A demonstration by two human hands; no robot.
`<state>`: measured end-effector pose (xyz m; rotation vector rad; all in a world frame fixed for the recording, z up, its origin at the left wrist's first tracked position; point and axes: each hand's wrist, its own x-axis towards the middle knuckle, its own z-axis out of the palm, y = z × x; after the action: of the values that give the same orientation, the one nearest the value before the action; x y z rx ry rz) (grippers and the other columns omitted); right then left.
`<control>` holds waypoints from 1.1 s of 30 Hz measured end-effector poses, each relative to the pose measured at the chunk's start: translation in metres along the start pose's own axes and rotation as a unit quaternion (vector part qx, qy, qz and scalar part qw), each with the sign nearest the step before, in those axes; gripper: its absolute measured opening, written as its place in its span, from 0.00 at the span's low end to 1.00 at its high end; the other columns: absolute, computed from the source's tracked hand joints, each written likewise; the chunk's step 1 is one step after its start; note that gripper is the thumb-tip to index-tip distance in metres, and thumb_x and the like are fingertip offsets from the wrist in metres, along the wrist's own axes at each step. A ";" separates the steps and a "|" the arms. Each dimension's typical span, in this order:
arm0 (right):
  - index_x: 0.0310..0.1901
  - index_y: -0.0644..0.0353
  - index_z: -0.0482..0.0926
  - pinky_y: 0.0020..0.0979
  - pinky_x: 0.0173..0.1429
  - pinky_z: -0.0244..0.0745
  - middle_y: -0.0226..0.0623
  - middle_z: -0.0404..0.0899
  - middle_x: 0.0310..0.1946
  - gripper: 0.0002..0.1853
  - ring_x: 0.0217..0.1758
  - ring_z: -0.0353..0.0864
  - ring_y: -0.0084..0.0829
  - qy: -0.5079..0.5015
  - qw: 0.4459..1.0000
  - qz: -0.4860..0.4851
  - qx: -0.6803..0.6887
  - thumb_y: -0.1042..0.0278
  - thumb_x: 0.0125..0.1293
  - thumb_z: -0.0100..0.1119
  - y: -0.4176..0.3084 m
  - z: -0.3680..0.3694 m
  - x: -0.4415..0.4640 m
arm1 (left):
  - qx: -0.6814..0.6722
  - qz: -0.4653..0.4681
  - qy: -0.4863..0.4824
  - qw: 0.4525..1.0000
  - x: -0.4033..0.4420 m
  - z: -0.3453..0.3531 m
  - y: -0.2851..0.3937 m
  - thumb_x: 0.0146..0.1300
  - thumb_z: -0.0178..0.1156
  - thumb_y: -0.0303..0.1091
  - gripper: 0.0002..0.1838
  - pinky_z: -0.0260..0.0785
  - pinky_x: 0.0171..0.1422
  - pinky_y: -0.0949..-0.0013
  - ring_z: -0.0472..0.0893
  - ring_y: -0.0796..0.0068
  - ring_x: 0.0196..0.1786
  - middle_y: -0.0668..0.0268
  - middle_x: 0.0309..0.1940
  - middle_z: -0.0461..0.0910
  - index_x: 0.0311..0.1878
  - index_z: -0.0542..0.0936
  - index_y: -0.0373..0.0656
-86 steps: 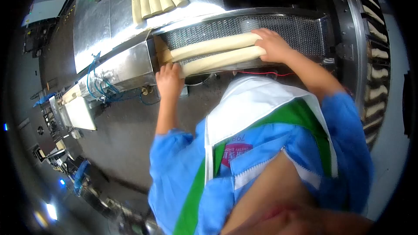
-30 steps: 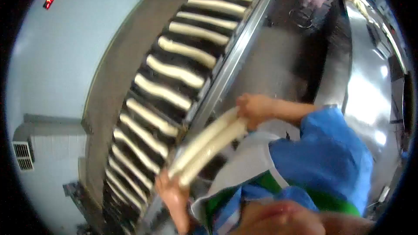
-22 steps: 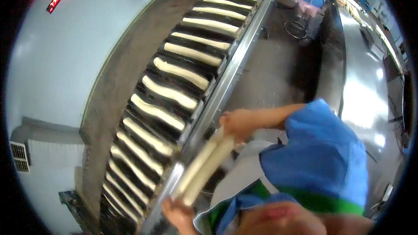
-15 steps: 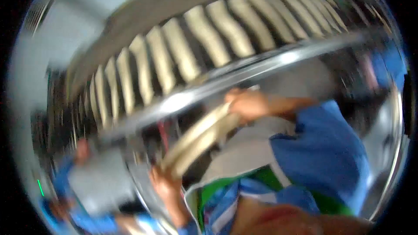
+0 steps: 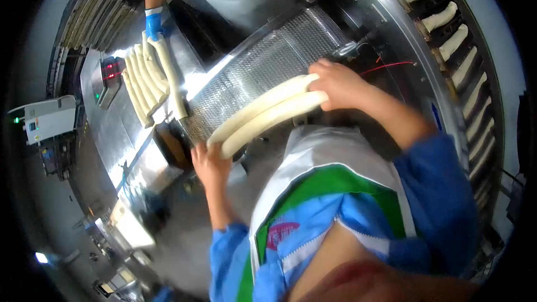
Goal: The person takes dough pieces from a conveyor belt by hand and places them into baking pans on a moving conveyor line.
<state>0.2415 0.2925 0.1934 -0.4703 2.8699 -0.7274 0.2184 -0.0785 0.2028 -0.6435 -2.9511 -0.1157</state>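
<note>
Two long pale dough strips (image 5: 267,113) lie side by side between my hands, sagging slightly in the middle, over the near edge of a metal mesh conveyor (image 5: 263,59). My left hand (image 5: 210,162) is closed round their left ends. At their right ends, my right hand (image 5: 337,85) is closed with the fingers wrapped over both. Whether the strips touch the mesh cannot be told.
A co-worker's blue-gloved hand (image 5: 154,24) holds a dough strip beside several others on a steel table (image 5: 103,128). A scale (image 5: 107,82) stands there. At the right, dough strips (image 5: 439,17) lie on a dark curved rack behind a metal rail (image 5: 386,28).
The view has swung from the rack back to the mesh conveyor. Both hands still hold the two strips, now over the mesh. A co-worker's gloved hand is now in view at the table.
</note>
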 end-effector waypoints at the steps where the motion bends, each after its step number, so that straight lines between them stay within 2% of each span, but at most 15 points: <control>1: 0.38 0.54 0.83 0.38 0.55 0.70 0.37 0.71 0.45 0.20 0.54 0.69 0.40 -0.010 1.000 -0.014 0.003 0.67 0.36 0.69 -0.009 0.003 0.033 | -0.002 -0.019 0.013 1.000 0.009 0.009 -0.027 0.40 0.66 0.29 0.14 0.70 0.49 0.57 0.74 0.55 0.43 0.56 0.39 0.76 0.36 0.84 0.47; 3: 0.38 0.54 0.83 0.38 0.55 0.70 0.37 0.71 0.45 0.20 0.54 0.69 0.39 -0.012 1.000 -0.014 -0.001 0.66 0.36 0.69 -0.014 0.015 0.062 | 0.021 -0.051 0.025 0.998 0.011 0.025 -0.051 0.41 0.68 0.32 0.16 0.70 0.52 0.56 0.75 0.52 0.50 0.54 0.46 0.77 0.38 0.84 0.48; 6: 0.39 0.53 0.84 0.38 0.55 0.70 0.36 0.71 0.45 0.21 0.55 0.68 0.39 0.006 1.000 -0.018 -0.019 0.67 0.36 0.70 -0.005 0.031 0.083 | 0.049 -0.094 0.044 0.993 0.019 0.038 -0.057 0.43 0.69 0.36 0.17 0.70 0.56 0.54 0.74 0.51 0.54 0.53 0.48 0.77 0.40 0.84 0.50; 9: 0.40 0.52 0.84 0.39 0.56 0.70 0.35 0.71 0.46 0.22 0.56 0.67 0.38 0.022 0.999 0.007 -0.043 0.67 0.37 0.70 0.007 0.039 0.111 | 0.060 -0.137 -0.037 0.988 0.047 0.060 -0.076 0.45 0.70 0.38 0.18 0.69 0.59 0.53 0.73 0.53 0.56 0.52 0.55 0.74 0.43 0.84 0.51; 10: 0.40 0.52 0.84 0.39 0.56 0.70 0.35 0.71 0.46 0.22 0.57 0.66 0.38 0.030 0.998 0.013 -0.049 0.66 0.36 0.71 0.013 0.043 0.110 | 0.062 -0.099 -0.044 0.992 0.055 0.066 -0.075 0.47 0.68 0.38 0.19 0.67 0.61 0.53 0.72 0.54 0.58 0.54 0.58 0.73 0.45 0.84 0.51; 15: 0.39 0.50 0.84 0.39 0.54 0.72 0.35 0.70 0.47 0.22 0.57 0.65 0.39 0.022 0.996 0.085 -0.029 0.66 0.35 0.71 0.046 0.046 0.077 | 0.071 -0.117 -0.096 0.986 0.081 0.081 -0.042 0.51 0.65 0.38 0.16 0.66 0.62 0.55 0.72 0.53 0.59 0.49 0.59 0.72 0.46 0.85 0.51; 19: 0.36 0.49 0.85 0.39 0.48 0.74 0.35 0.69 0.44 0.20 0.53 0.66 0.40 0.049 0.995 0.082 0.021 0.64 0.34 0.71 0.055 0.047 0.048 | 0.106 0.030 0.057 0.992 0.103 0.064 -0.014 0.46 0.69 0.36 0.16 0.73 0.46 0.54 0.76 0.59 0.46 0.57 0.39 0.78 0.41 0.85 0.47; 21: 0.35 0.49 0.84 0.40 0.47 0.74 0.36 0.68 0.43 0.19 0.54 0.64 0.41 0.074 0.995 0.070 -0.023 0.63 0.33 0.70 0.058 0.046 0.033 | 0.045 0.061 0.060 0.995 0.116 0.078 -0.019 0.45 0.69 0.35 0.16 0.74 0.41 0.59 0.76 0.63 0.41 0.60 0.34 0.77 0.41 0.85 0.47; 23: 0.35 0.50 0.84 0.40 0.47 0.74 0.38 0.68 0.43 0.18 0.54 0.64 0.42 0.058 0.994 0.083 -0.028 0.62 0.35 0.69 0.060 0.036 0.017 | 0.093 0.018 -0.022 0.995 0.130 0.054 0.015 0.47 0.68 0.36 0.16 0.76 0.42 0.58 0.77 0.61 0.44 0.61 0.35 0.77 0.42 0.84 0.50; 24: 0.35 0.50 0.84 0.40 0.48 0.74 0.38 0.68 0.44 0.18 0.54 0.64 0.42 0.056 0.992 0.104 -0.034 0.62 0.35 0.69 0.057 0.027 0.005 | 0.009 -0.037 -0.052 0.998 0.138 0.053 0.022 0.46 0.69 0.37 0.18 0.76 0.44 0.56 0.75 0.58 0.50 0.59 0.39 0.77 0.44 0.84 0.53; 26: 0.35 0.51 0.84 0.40 0.49 0.75 0.38 0.68 0.44 0.18 0.54 0.65 0.42 0.077 0.988 0.124 -0.050 0.60 0.37 0.69 0.063 0.028 -0.018 | -0.040 -0.020 -0.066 0.997 0.149 0.056 0.021 0.42 0.70 0.39 0.22 0.76 0.50 0.51 0.69 0.52 0.61 0.57 0.46 0.77 0.46 0.83 0.57; 28: 0.35 0.50 0.84 0.40 0.48 0.75 0.38 0.69 0.44 0.18 0.54 0.65 0.42 0.072 0.980 0.186 -0.020 0.59 0.36 0.69 0.062 0.023 -0.047 | -0.014 0.092 -0.043 0.995 0.159 0.061 0.029 0.41 0.70 0.41 0.22 0.72 0.55 0.48 0.67 0.51 0.63 0.55 0.50 0.75 0.45 0.83 0.57; 29: 0.34 0.50 0.84 0.40 0.48 0.74 0.38 0.69 0.44 0.18 0.54 0.65 0.42 0.087 0.976 0.200 -0.018 0.59 0.37 0.70 0.061 0.019 -0.065 | -0.026 0.124 -0.036 0.991 0.165 0.067 0.039 0.41 0.69 0.43 0.20 0.69 0.58 0.49 0.70 0.52 0.59 0.54 0.50 0.75 0.42 0.84 0.56; 32: 0.33 0.49 0.84 0.39 0.48 0.74 0.39 0.70 0.43 0.16 0.53 0.66 0.42 0.129 0.952 0.279 -0.013 0.59 0.37 0.70 0.037 0.026 -0.107 | -0.076 0.151 0.002 0.986 0.186 0.081 0.053 0.42 0.69 0.44 0.17 0.70 0.54 0.55 0.74 0.53 0.50 0.53 0.47 0.75 0.37 0.83 0.52; 33: 0.33 0.49 0.84 0.39 0.48 0.74 0.39 0.70 0.43 0.16 0.53 0.66 0.42 0.135 0.946 0.294 -0.015 0.59 0.37 0.70 0.028 0.027 -0.124 | -0.109 0.211 0.038 0.971 0.187 0.077 0.069 0.43 0.69 0.44 0.15 0.70 0.50 0.55 0.74 0.53 0.46 0.54 0.44 0.75 0.34 0.82 0.50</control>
<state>0.3563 0.3450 0.1643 0.5149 3.0088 -0.6717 0.0709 0.0683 0.1550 -1.2468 -2.6764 -0.4159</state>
